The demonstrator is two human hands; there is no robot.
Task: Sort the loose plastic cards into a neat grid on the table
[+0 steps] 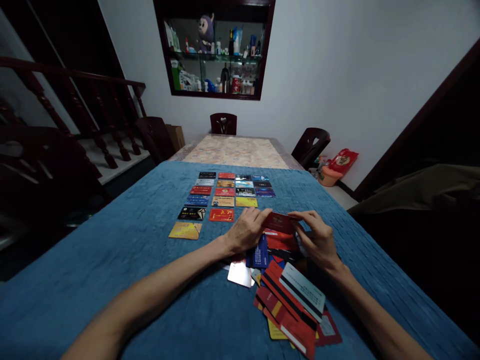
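Observation:
A dark red card (278, 222) is held by its two ends between my left hand (246, 229) and my right hand (317, 237), fingers pinched on each side. Below it lies a loose heap of cards: a blue one (258, 254), a silvery white one (239, 274), a pale one with a black stripe (303, 290), and several red ones (287, 305). Left of my hands, cards lie in columns on the blue cloth, among them a gold card (185, 230), a black one (192, 213), a red one (221, 215) and a yellow one (246, 202).
The blue cloth (123, 235) covers the near part of the table; a patterned cover (236, 150) shows beyond. Dark chairs (224, 123) stand around it. A wall cabinet (215, 95) holds bottles and a purple doll (205, 32). A stair railing (75, 75) runs at left.

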